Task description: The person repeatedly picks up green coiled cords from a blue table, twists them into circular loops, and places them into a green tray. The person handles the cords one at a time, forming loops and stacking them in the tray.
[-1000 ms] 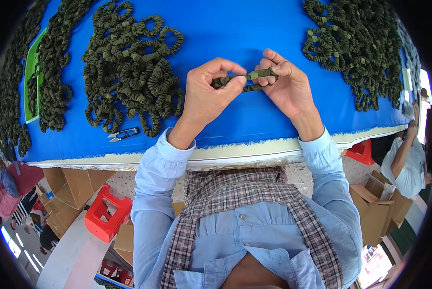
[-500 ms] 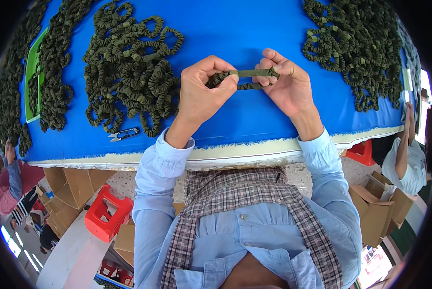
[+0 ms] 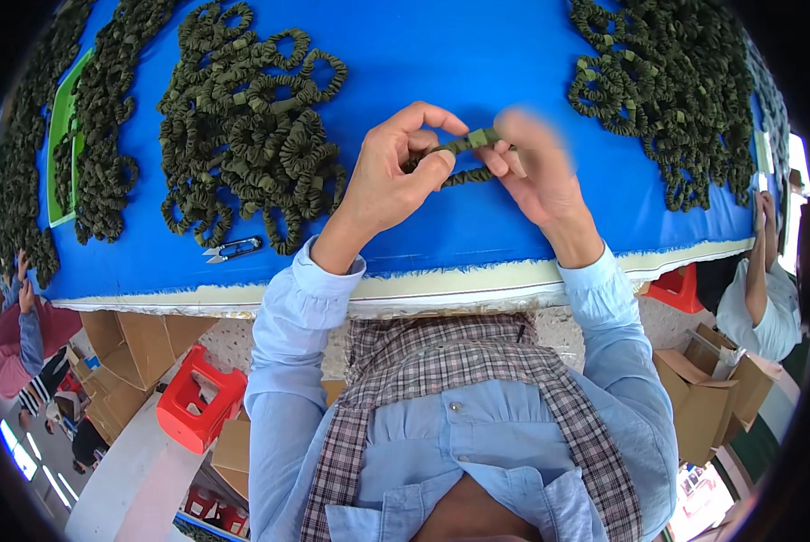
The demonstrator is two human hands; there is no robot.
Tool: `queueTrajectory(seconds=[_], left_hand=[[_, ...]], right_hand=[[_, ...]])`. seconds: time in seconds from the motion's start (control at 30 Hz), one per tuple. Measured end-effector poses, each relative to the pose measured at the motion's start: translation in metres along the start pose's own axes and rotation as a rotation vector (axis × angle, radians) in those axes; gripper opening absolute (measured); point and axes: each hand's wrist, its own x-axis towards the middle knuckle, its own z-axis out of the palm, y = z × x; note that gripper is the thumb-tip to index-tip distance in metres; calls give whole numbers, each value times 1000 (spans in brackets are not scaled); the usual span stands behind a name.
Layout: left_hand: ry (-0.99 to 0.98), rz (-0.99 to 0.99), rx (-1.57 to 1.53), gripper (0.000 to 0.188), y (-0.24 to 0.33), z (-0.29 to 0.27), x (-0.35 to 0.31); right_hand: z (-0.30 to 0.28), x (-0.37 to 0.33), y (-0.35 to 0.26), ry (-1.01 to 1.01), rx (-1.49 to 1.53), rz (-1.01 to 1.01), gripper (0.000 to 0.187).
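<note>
Above the blue cloth, a dark green scrunchie [image 3: 465,178] of gathered fabric stretches between my two hands. My left hand [image 3: 391,172] pinches its left end between thumb and fingers. A flat, ungathered patch shows on its upper strand, close to my right hand [image 3: 545,176]. The lower fingers of that hand hook the ring's right end, while its thumb and index finger are smeared by motion. Left of my hands lies a pile of similar scrunchies [image 3: 251,135]. Small thread snips [image 3: 233,249] rest on the cloth below that pile.
More scrunchies [image 3: 671,99] are heaped at the right, and others lie around a green tray [image 3: 59,135] at far left. A red stool [image 3: 202,397] and cardboard boxes [image 3: 143,348] stand below the table edge. Other people's hands [image 3: 763,212] appear at both sides.
The flat patch has shortened from a long taut strip as the strand gathered. My left index finger has lifted, and my right thumb and index finger have moved. A co-worker's hands at left shifted.
</note>
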Motion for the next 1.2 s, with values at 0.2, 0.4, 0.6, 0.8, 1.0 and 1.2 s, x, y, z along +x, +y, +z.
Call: queueTrajectory(seconds=[0.2,0.4,0.6,0.8,1.0,1.2], left_hand=[[117,195,337,19,-8,14,-1],[220,224,345,11,-13,7,-1],[193,177,152,12,-5,2,1],[22,77,41,25,-1,-4,-3],[-39,6,-53,23,1,-6,-1],[59,40,29,20,-2,2,-1]], right_hand=[[8,-4,3,-5,-328,-3,15],[4,-1,3,36,-207,-64,14],[-9,6,-1,-39,-117,-96,14],[13,-3,-19,-177,-775,141,18],[-2,-2,-12,-152,-421,-38,20],[2,-2,-9,-130,-324,-34,17]])
